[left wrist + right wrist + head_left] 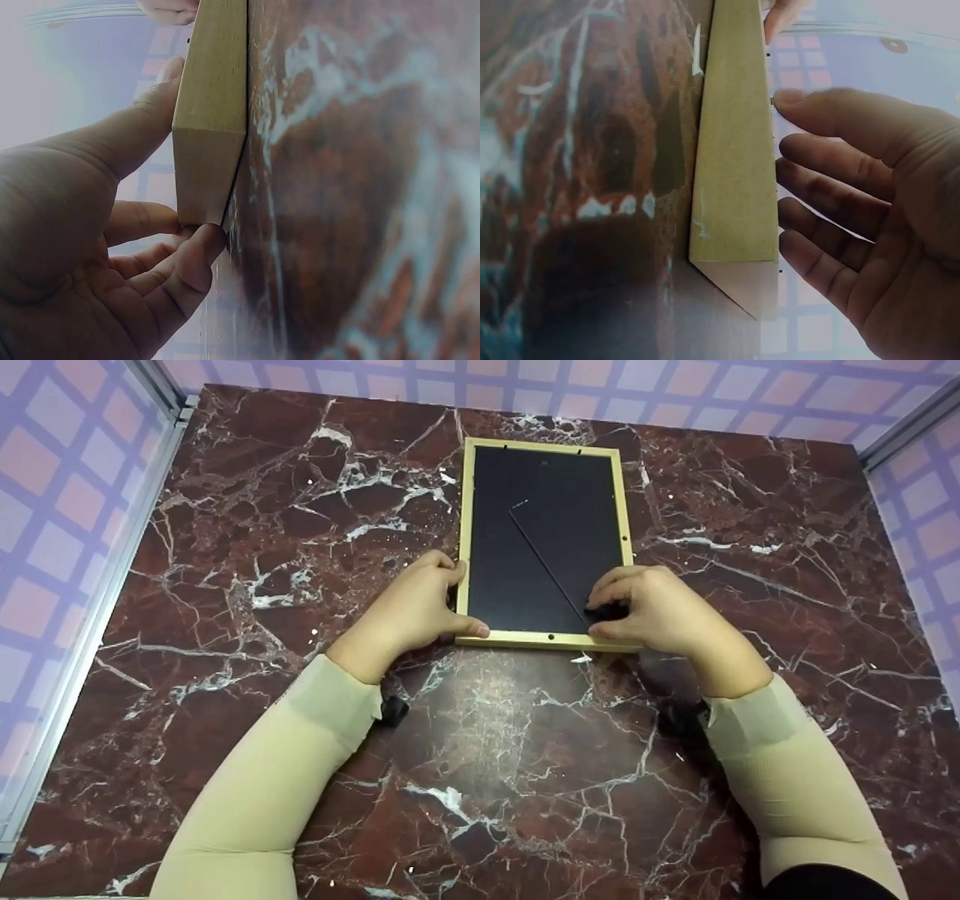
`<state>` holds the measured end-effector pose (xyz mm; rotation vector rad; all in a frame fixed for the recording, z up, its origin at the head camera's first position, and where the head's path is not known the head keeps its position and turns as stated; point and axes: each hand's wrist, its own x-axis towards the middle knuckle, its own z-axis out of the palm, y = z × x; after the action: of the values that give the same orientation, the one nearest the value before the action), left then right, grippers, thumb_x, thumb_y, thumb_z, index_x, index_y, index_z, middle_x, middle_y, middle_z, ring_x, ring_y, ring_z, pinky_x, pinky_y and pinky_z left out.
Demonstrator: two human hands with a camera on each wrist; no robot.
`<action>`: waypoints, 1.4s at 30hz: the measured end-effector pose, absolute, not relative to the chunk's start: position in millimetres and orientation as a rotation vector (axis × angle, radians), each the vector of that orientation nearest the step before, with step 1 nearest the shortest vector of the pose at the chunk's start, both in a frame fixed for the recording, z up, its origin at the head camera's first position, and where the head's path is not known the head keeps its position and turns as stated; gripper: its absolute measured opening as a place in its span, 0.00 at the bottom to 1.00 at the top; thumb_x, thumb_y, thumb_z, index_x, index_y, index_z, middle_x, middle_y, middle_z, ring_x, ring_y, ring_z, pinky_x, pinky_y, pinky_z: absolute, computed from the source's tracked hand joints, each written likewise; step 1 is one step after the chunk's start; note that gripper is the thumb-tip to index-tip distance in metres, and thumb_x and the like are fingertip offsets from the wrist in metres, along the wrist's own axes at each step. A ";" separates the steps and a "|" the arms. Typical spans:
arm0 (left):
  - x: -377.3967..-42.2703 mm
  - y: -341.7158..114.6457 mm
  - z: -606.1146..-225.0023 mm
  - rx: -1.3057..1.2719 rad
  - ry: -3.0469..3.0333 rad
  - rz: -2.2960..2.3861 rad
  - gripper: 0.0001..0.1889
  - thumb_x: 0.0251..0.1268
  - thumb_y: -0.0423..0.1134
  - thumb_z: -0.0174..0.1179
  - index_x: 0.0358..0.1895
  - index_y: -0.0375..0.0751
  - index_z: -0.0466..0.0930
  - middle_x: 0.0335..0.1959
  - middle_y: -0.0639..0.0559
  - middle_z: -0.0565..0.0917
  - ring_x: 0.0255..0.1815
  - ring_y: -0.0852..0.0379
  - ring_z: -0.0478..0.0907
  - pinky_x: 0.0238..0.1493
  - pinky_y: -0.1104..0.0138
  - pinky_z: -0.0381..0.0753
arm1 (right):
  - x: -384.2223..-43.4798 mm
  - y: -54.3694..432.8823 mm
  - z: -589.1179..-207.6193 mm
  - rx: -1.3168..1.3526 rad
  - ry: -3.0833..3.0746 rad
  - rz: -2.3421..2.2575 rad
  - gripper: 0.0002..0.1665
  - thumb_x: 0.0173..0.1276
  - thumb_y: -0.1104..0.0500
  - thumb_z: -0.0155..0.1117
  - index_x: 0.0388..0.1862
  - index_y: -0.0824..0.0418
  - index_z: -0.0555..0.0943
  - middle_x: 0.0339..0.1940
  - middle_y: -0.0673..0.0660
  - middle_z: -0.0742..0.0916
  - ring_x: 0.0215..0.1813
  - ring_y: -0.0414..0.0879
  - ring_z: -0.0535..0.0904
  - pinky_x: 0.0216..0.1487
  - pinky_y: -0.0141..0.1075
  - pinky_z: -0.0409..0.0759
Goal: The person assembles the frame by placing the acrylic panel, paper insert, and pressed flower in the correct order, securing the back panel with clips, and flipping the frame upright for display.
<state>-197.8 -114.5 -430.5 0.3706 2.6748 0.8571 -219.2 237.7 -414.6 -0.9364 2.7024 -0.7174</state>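
A picture frame [466, 532] with gold-coloured wooden edges lies back side up on the table. Its black backing board [547, 540] bears a thin diagonal line [547, 566] with a short light bend at the upper end. My left hand [424, 604] holds the lower left corner, thumb on top of the edge and fingers at the side, low by the tabletop. At the lower right, my right hand [649, 607] rests with thumb and slightly bent fingers touching the back of the frame. The right wrist view shows those fingertips [791, 146] along the back.
The table [300, 547] has a dark red marble pattern with white veins. Checked purple and pink panels [60, 495] surround it at the back and sides, with metal rails [97, 637] along the corners. Small dark tabs [579, 451] sit on the frame's edges.
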 end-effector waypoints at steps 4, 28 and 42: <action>-198.0 -114.3 -430.8 0.375 2.675 0.852 0.64 0.56 0.62 0.86 0.88 0.35 0.61 0.78 0.38 0.74 0.75 0.41 0.76 0.87 0.51 0.73 | -219.6 237.2 -415.0 -0.954 2.721 -0.694 0.15 0.62 0.60 0.88 0.47 0.64 0.97 0.55 0.59 0.96 0.61 0.60 0.93 0.72 0.57 0.87; -197.7 -114.3 -426.3 0.385 2.663 0.833 0.63 0.57 0.61 0.86 0.88 0.35 0.61 0.79 0.37 0.73 0.75 0.41 0.76 0.87 0.50 0.73 | -206.2 221.8 -410.4 -0.881 2.780 -0.653 0.06 0.63 0.67 0.78 0.27 0.59 0.95 0.37 0.55 0.97 0.40 0.52 0.94 0.48 0.50 0.91; -197.1 -115.6 -428.1 0.418 2.682 0.793 0.63 0.57 0.63 0.85 0.88 0.34 0.62 0.82 0.37 0.71 0.81 0.39 0.74 0.90 0.51 0.70 | -217.9 212.5 -402.4 -0.810 2.728 -0.549 0.10 0.55 0.66 0.72 0.20 0.53 0.93 0.31 0.51 0.95 0.33 0.47 0.87 0.43 0.43 0.87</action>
<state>-197.1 -115.6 -428.1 0.4177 2.6818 0.7933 -217.9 212.5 -402.4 -0.8095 2.7284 -0.5488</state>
